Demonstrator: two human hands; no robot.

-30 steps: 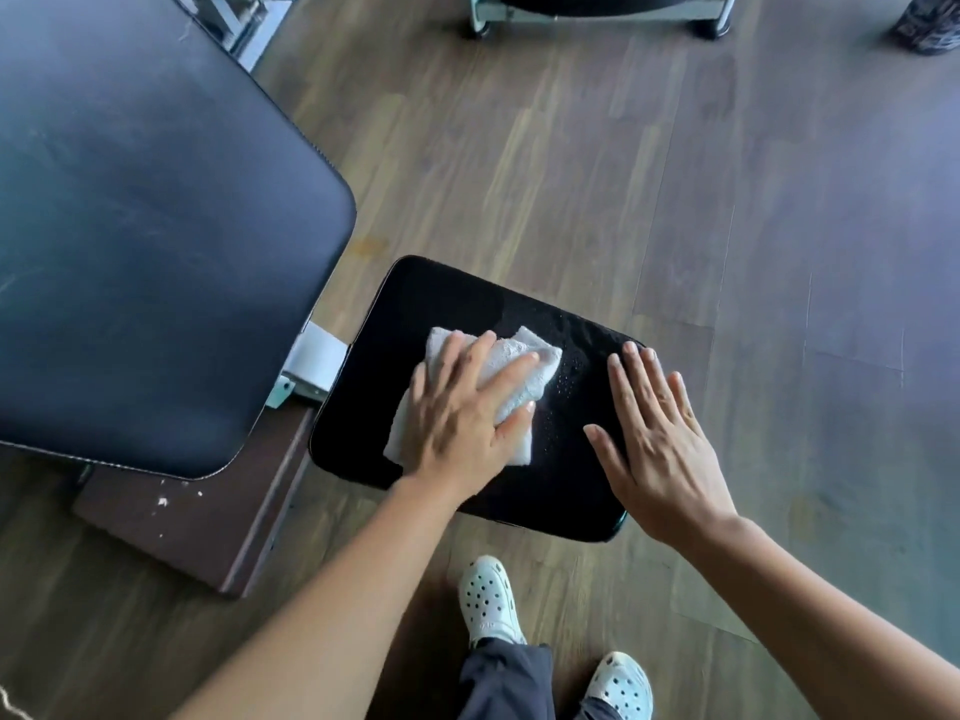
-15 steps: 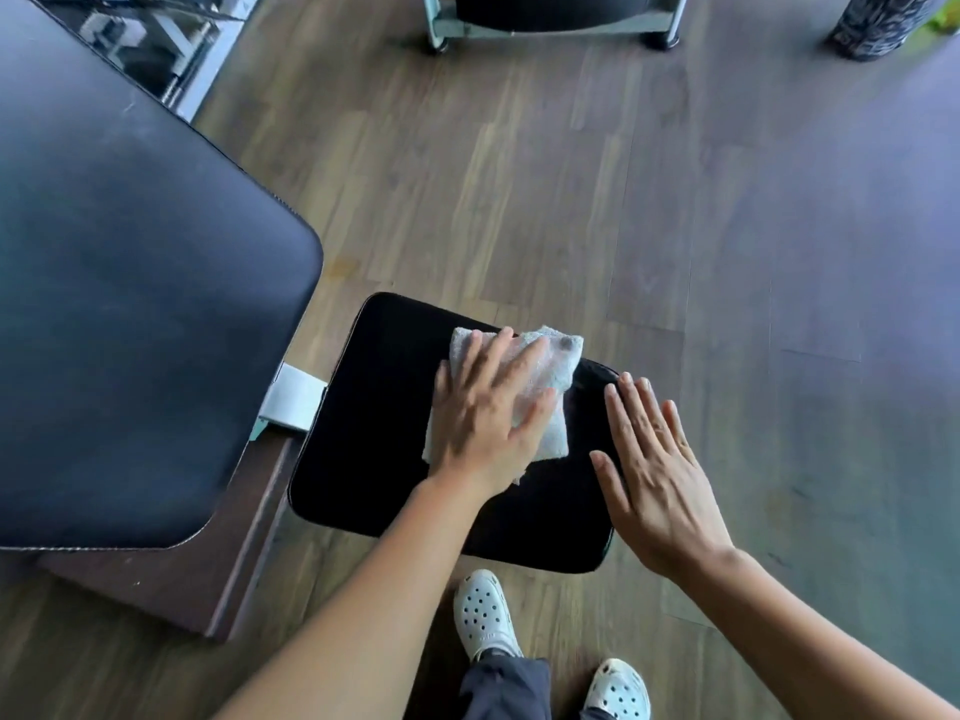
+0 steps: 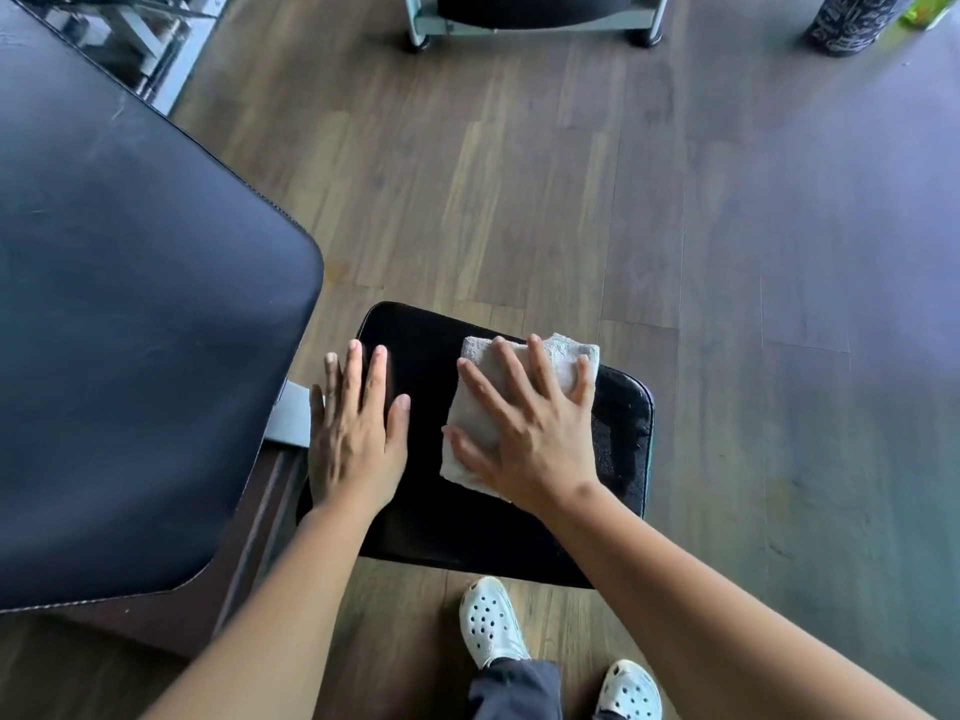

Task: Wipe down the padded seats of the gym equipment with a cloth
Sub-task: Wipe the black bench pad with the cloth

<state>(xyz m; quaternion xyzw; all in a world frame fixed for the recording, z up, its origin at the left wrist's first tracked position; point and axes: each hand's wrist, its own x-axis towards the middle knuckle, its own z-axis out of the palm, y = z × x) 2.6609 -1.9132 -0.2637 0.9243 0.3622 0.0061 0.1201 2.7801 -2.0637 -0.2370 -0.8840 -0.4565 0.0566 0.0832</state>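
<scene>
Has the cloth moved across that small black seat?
Yes. The cloth has slid from mid-seat to the seat's far right corner, now under the right hand.

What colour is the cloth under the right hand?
White to light grey, a plain folded cloth, seen in the head view, the only one.

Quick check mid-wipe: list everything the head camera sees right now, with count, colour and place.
Small seat pad: one, black, centre, under both hands.
Cloth: one, white-grey, folded, on the small seat pad's far right part.
Large pad: one, dark navy, left.
Metal bracket: one, pale grey, between the pads.
Wheeled frame: one, grey, top centre.
Patterned container: one, black and white, top right.
Floor: brown wood planks.
Shoes: two, white, perforated, bottom.
Left hand: flat on the pad's left edge.
Right hand: pressing the cloth.
</scene>
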